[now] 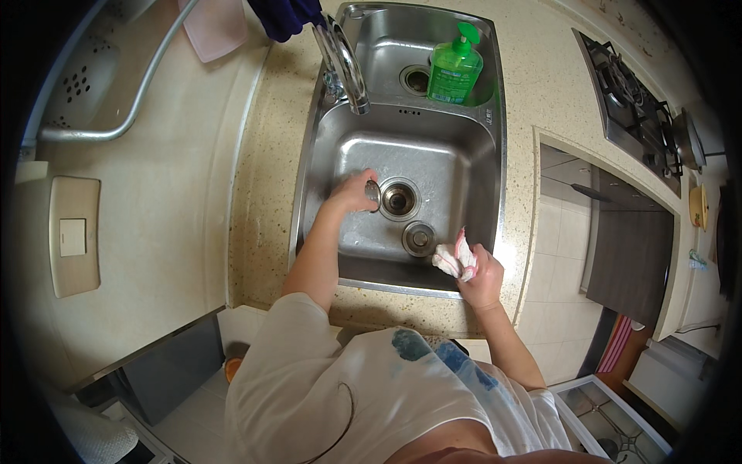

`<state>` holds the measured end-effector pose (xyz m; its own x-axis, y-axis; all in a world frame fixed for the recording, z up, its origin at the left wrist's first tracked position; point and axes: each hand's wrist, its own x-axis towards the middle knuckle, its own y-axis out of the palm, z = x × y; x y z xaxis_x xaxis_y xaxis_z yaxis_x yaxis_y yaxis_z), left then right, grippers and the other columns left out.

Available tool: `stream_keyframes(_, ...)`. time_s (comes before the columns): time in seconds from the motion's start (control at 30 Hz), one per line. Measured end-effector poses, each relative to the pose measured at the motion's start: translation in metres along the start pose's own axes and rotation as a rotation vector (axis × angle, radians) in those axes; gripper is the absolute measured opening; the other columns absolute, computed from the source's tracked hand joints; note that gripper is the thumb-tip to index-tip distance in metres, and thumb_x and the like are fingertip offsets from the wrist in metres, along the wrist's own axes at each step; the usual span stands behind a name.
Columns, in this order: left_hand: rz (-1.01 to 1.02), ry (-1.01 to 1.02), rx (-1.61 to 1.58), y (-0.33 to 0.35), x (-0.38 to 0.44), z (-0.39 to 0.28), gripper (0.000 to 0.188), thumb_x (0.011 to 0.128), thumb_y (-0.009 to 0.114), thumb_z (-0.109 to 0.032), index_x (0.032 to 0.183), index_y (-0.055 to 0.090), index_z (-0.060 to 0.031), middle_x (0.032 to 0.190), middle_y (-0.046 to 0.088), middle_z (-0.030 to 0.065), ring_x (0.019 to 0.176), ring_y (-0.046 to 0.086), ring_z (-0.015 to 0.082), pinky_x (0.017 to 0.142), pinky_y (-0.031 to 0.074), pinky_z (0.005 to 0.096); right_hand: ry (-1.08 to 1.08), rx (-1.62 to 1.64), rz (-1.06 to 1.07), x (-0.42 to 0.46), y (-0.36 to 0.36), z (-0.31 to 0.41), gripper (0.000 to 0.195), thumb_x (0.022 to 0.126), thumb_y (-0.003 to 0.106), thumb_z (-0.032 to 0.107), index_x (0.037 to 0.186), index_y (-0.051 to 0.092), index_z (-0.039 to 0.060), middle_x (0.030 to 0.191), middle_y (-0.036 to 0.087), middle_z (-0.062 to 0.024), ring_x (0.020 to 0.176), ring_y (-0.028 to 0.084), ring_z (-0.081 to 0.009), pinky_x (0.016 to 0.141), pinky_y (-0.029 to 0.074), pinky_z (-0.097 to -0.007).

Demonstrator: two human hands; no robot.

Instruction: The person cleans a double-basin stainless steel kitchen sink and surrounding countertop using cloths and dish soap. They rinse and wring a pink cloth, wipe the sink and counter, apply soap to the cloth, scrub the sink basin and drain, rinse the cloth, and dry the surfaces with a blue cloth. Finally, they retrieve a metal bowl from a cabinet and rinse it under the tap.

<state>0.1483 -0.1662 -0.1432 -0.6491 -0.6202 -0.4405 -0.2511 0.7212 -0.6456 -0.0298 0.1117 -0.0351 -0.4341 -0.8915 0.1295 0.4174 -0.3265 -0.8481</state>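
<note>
My left hand (352, 192) is low in the front basin of the stainless steel sink (362, 238). Its fingers hold a small round metal piece (373, 196), tilted on edge beside the drain opening (399, 199); fine detail on that piece is hard to make out. A round metal drain strainer (419, 238) lies on the basin floor, nearer to me than the drain. At the basin's near right corner, my right hand (486, 279) grips a bunched white cloth with pink edging (454, 261).
A chrome faucet (346, 64) reaches over the divider between the basins. In the far basin stands a green pump bottle (455, 69). A gas stove (632, 104) is set in the counter (522, 69) at right. At upper left are a metal rail (139, 104) and a dark purple cloth (285, 17).
</note>
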Motion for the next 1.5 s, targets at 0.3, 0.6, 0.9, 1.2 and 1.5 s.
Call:
stream_keyframes(0.3,-0.014,0.147,-0.021,0.046,0.015,-0.018,0.048,0.062,0.081,-0.022,0.096,0.049,-0.0077,0.09,0.06,0.0107,0.085,0.058,0.0258,0.074,0.047,0.0366,-0.003,0.019,-0.014,0.0,0.0,0.001,0.019,0.068,0.069,0.008,0.081,0.055,0.0077,0.071,0.061,-0.0129,0.064,0.061,-0.0341,0.056,0.05,-0.041)
stream_keyframes(0.6,-0.058,0.169,-0.167,0.009,-0.002,-0.035,0.051,0.071,0.081,-0.027,0.116,0.062,-0.0109,0.116,0.061,0.0124,0.109,0.056,0.026,0.094,0.045,0.0336,0.006,0.068,-0.001,-0.004,0.005,-0.006,0.037,0.058,0.073,0.001,0.09,0.053,0.0044,0.078,0.061,-0.0171,0.071,0.06,-0.0391,0.061,0.049,-0.0434)
stream_keyframes(0.9,0.565,0.59,-0.815,0.011,-0.081,-0.145,0.098,0.067,0.084,-0.023,0.147,0.029,-0.0115,0.14,0.043,0.0131,0.125,0.045,0.0232,0.104,0.036,0.0415,0.063,0.44,0.087,0.006,0.0,0.024,0.031,0.073,0.077,0.018,0.093,0.057,0.0053,0.079,0.065,-0.012,0.069,0.065,-0.0265,0.06,0.051,-0.0362)
stream_keyframes(1.2,0.497,0.57,-1.265,-0.025,-0.121,-0.143,0.027,0.088,0.062,-0.012,0.112,0.058,-0.0019,0.077,0.06,0.0117,0.074,0.058,0.0212,0.073,0.048,0.035,0.683,1.649,1.158,0.035,0.011,0.08,0.017,0.079,0.067,0.015,0.09,0.056,0.007,0.065,0.053,0.0005,0.053,0.049,-0.0082,0.047,0.039,-0.0206)
stream_keyframes(1.5,-0.268,0.175,-1.354,-0.001,-0.114,-0.135,0.019,0.101,0.043,-0.019,0.093,0.053,-0.0045,0.051,0.037,-0.0011,0.044,0.034,0.0086,0.043,0.031,0.0256,0.177,0.462,0.413,0.052,0.074,0.1,0.03,0.078,0.063,0.023,0.103,0.063,0.0074,0.095,0.066,-0.021,0.094,0.062,-0.04,0.081,0.05,-0.045)
